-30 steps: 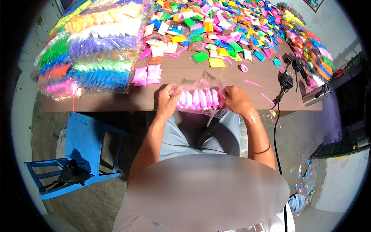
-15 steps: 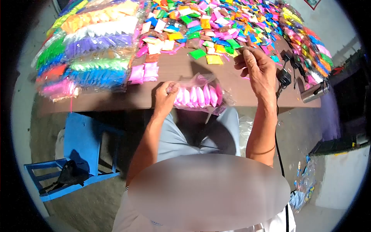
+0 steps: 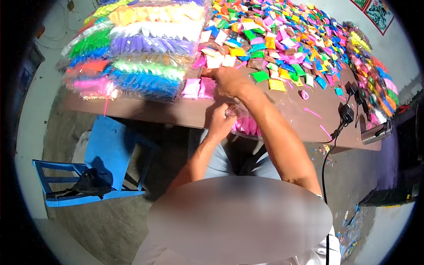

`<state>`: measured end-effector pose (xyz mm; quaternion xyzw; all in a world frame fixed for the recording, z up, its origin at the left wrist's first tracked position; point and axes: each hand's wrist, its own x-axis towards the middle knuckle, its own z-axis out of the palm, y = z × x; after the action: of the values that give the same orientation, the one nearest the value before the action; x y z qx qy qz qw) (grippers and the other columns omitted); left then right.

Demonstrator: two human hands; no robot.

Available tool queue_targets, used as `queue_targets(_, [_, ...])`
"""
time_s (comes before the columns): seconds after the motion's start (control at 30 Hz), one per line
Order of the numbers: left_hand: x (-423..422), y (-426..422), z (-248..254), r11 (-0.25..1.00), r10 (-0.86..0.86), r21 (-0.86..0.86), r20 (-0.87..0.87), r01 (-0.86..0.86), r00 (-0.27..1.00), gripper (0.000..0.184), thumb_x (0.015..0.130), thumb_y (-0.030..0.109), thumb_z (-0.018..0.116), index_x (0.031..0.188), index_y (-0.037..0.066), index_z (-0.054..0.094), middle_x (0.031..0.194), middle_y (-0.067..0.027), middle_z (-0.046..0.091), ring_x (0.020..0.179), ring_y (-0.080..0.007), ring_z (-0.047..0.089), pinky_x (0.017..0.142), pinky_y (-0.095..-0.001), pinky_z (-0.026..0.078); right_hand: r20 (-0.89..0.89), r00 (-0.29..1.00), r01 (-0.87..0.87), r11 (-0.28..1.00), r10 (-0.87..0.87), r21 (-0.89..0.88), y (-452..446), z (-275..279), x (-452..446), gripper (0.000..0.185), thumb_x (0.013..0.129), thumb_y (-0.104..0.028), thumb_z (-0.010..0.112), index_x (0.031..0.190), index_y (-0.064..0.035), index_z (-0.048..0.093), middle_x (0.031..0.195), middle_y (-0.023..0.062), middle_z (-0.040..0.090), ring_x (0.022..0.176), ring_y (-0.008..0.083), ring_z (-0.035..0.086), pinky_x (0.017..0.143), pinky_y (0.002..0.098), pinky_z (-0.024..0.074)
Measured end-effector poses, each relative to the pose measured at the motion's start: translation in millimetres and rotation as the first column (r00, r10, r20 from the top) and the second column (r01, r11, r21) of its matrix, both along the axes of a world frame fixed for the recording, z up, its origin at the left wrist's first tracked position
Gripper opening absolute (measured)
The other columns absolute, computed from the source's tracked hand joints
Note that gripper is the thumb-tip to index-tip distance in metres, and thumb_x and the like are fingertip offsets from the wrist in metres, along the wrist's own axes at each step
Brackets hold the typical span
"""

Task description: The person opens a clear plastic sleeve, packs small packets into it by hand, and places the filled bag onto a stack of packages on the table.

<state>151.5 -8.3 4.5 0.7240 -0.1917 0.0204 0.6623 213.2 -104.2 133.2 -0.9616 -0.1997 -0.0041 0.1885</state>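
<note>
Head view: bag extends rightward from left grip

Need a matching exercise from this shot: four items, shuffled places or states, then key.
1. left hand
2. right hand
3. blue chair
4. metal flask

A. bearing a black item
B. holding the clear bag of pink packets
C. at the table's right end
D. near two loose pink packets

Pairs: 1-B, 2-D, 3-A, 4-C

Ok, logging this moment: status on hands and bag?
Left hand gripping clear bag of pink packets. Right hand near loose pink packets. Right forearm hides part of bag.
</note>
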Motion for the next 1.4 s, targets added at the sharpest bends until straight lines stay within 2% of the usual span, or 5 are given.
queue_targets(0.53, [-1.5,-1.1,-1.8,0.988,0.002,-0.155,-0.052,-0.01,0.999,0.032,0.087,0.02,0.061,0.108,-0.003,0.062,0.102,-0.0133,0.067,0.099,-0.0216,0.061,0.085,-0.0354,0.047,0.298,0.947,0.039,0.88,0.118,-0.473,39.2,-74.6,34.0,0.037,0.077,-0.016,0.064,0.11,-0.0015,0.059,0.104,0.0216,0.066,0.103,0.0367,0.061,0.089,0.0445,0.0489])
queue_targets(0.63, [8.8,7.4,-13.9,0.969,0.007,0.247,-0.145,0.03,0.989,0.022,0.085,0.014,0.06,0.096,-0.005,0.062,0.082,-0.0124,0.065,0.084,-0.0179,0.061,0.076,-0.0331,0.048,0.083,0.992,0.103,0.994,-0.099,-0.04,14.1,-25.7,17.6,0.036,0.079,-0.021,0.062,0.107,0.0009,0.06,0.097,0.0243,0.066,0.095,0.0382,0.063,0.081,0.0466,0.0503])
queue_targets(0.67, [4.0,1.0,-8.4,0.998,-0.047,-0.047,-0.049,0.045,0.998,0.024,0.086,0.018,0.062,0.096,-0.003,0.063,0.085,-0.0114,0.066,0.083,-0.0167,0.06,0.075,-0.0332,0.048,0.099,0.985,0.14,0.99,-0.139,-0.003,-1.5,0.6,-0.6,0.038,0.078,-0.022,0.062,0.11,-0.0022,0.06,0.096,0.0236,0.066,0.092,0.0391,0.064,0.078,0.0468,0.051])
queue_targets(0.87, [1.7,1.5,-7.6,0.998,0.002,-0.059,-0.004,-0.002,1.0,0.036,0.087,0.032,0.067,0.098,-0.002,0.065,0.087,-0.0084,0.066,0.083,-0.0148,0.06,0.076,-0.0311,0.048,-0.093,0.856,0.414,0.565,-0.509,0.713,-132.6,54.8,-118.0,0.059,0.074,-0.026,0.067,0.124,0.0045,0.056,0.074,0.0033,0.057,0.058,0.0099,0.053,0.05,0.0241,0.0422])
queue_targets(1.4, [-1.7,1.8,4.1,1.0,0.021,-0.018,-0.02,-0.022,1.0,0.038,0.087,0.031,0.067,0.099,-0.005,0.063,0.087,-0.0094,0.065,0.082,-0.0147,0.059,0.075,-0.0293,0.048,-0.294,0.739,0.613,0.423,-0.606,0.668,-166.1,-27.0,-193.0,0.028,0.081,-0.015,0.062,0.102,0.0035,0.063,0.072,0.0032,0.06,0.059,0.009,0.051,0.054,0.0264,0.0414])
